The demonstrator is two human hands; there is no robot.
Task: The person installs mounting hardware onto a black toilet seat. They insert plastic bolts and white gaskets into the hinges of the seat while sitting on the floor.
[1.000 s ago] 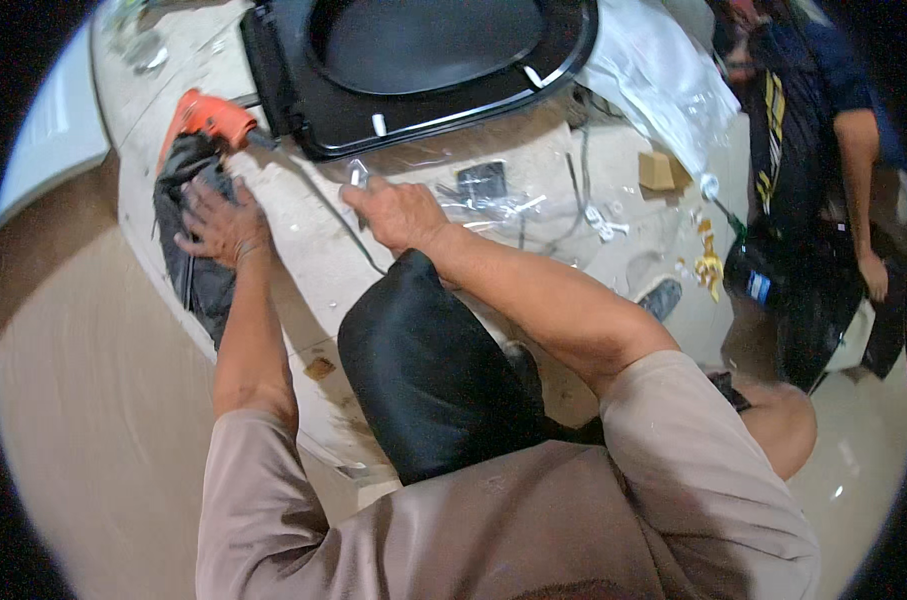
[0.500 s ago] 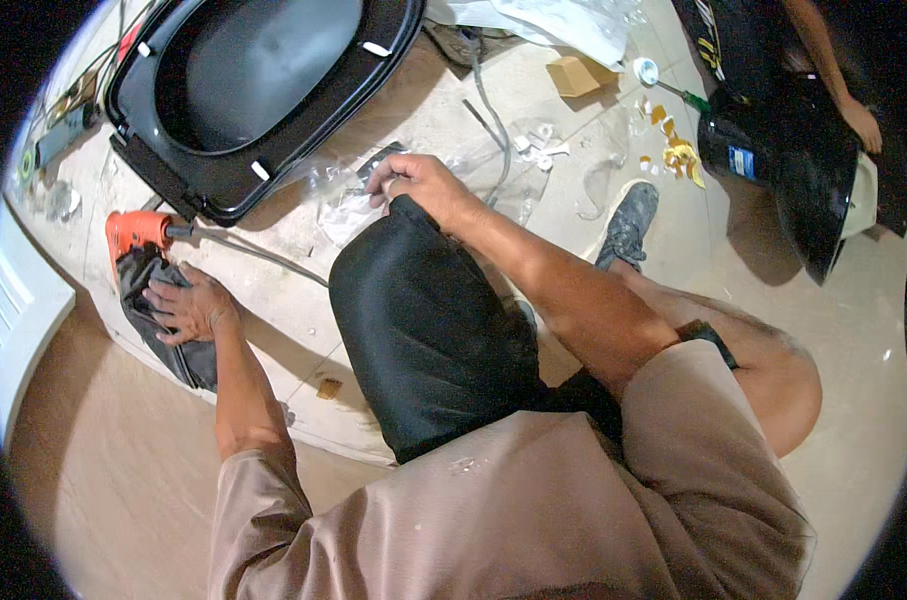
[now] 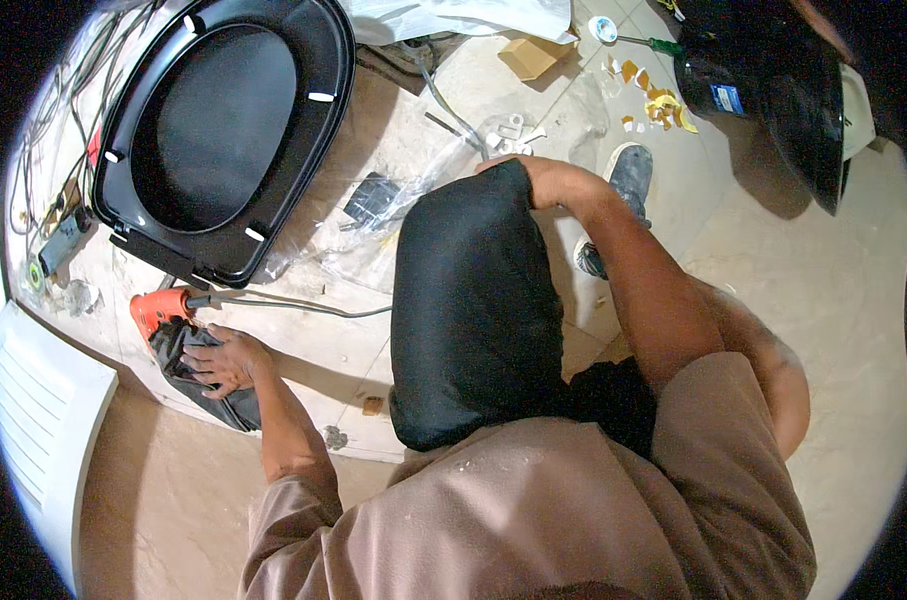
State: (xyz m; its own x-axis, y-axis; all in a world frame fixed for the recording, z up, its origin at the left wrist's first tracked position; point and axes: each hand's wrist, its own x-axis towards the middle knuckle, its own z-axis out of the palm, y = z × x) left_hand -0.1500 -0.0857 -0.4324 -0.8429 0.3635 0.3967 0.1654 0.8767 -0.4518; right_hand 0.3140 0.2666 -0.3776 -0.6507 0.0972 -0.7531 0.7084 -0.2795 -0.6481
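Note:
My left hand (image 3: 225, 362) lies with fingers spread on a black fabric bag (image 3: 235, 408) on the floor. An orange power tool (image 3: 157, 310) sticks out of the bag's far end, and a grey cord (image 3: 318, 309) runs from it behind my knee. My black-clothed knee (image 3: 478, 300) is raised in the middle. Beyond its top edge is my right hand (image 3: 558, 184); its fingers are hidden behind the knee. A black toilet seat with lid (image 3: 218, 130) stands at the upper left, with white bumpers. Clear plastic wrapping (image 3: 413, 215) and a dark packet (image 3: 371, 198) lie between seat and knee.
White plastic parts (image 3: 515, 130) and a cardboard box (image 3: 533, 58) lie beyond my right hand. Farther right are yellow-brown fragments (image 3: 663, 106), a green-handled screwdriver (image 3: 663, 46) and a glossy black object (image 3: 803, 120). A white slatted panel (image 3: 43, 420) stands at left, below tangled cables (image 3: 78, 90).
My right hand has moved right, away from the plastic wrapping, to behind the knee. My left hand stays on the bag. The whole view has shifted, and the toilet seat now shows more fully.

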